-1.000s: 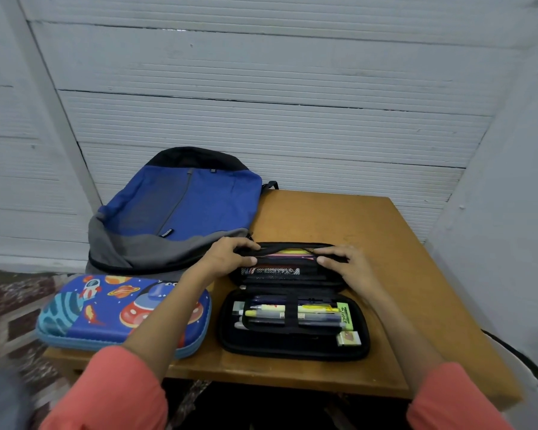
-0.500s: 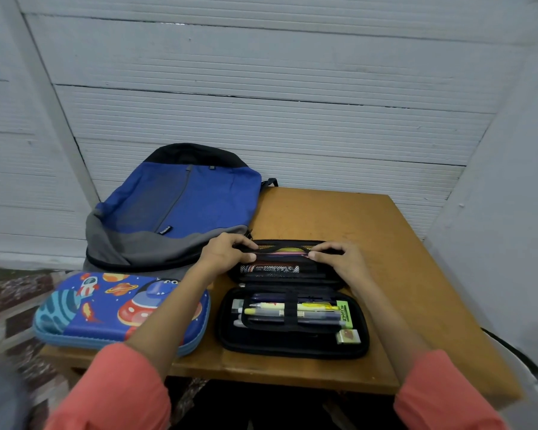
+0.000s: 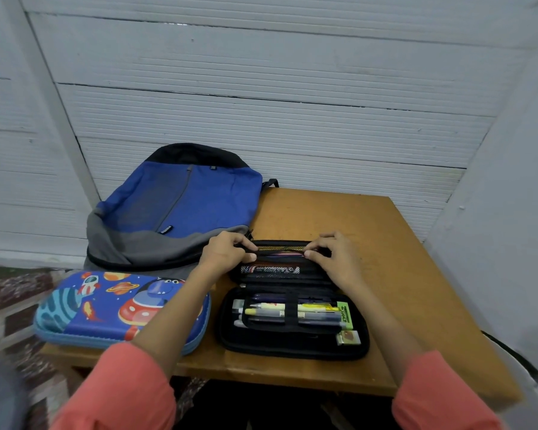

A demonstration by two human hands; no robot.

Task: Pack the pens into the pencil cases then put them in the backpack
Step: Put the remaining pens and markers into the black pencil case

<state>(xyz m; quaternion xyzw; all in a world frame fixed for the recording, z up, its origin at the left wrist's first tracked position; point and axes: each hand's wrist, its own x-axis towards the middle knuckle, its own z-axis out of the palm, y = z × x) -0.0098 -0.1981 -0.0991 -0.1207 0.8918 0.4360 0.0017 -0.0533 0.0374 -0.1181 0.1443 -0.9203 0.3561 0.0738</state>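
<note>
A black pencil case [image 3: 292,344] lies open on the wooden table [image 3: 339,218]. Its near half holds several pens [image 3: 292,313] under an elastic band, a green eraser and a small white eraser. My left hand [image 3: 224,252] pinches the left end of the far half's mesh pocket. At the top edge of that pocket, my right hand [image 3: 333,257] pinches the zipper. Pink and yellow items show inside the pocket. A blue space-print pencil case [image 3: 106,308] lies shut at the table's front left. The blue and grey backpack [image 3: 174,209] lies flat at the back left.
A white corrugated wall stands close behind the table and another wall on the right. The table's right part beyond the black case is bare wood. Patterned floor shows at lower left.
My right hand has slid left along the pocket's top edge, and the opening looks narrower. My left hand keeps its hold at the left end.
</note>
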